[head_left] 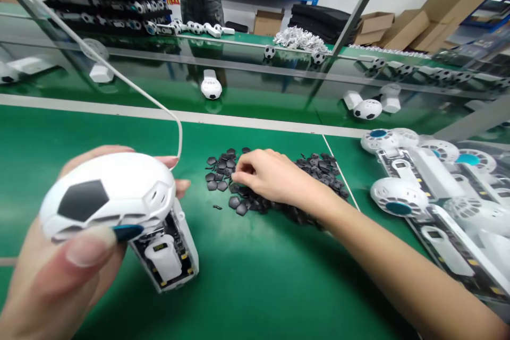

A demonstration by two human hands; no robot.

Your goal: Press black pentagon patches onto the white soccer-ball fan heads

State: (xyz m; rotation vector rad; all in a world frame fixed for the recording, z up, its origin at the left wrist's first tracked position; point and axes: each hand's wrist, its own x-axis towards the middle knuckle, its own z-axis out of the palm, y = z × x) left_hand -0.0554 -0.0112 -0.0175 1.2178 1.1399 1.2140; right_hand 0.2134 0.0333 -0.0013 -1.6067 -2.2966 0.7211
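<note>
Left of the heap of matte black pentagon patches, a glossy white football-patterned plastic shell is up off the mat, clamped in the left hand, thumb pressed along its side! One black pentagon patch is on show on its face, and below sits a clear-sided housing with a circuit board. Hands well apart here: the right hand is down at the heap, fingers among the pieces, though whether they've pinched one, can't tell. Plenty of patches left in that pile! Right of the heap, white vented shells lie with long white-and-black housings, and beyond it, past a glass pane, a finished-looking white football unit sits on the far green bench.
</note>
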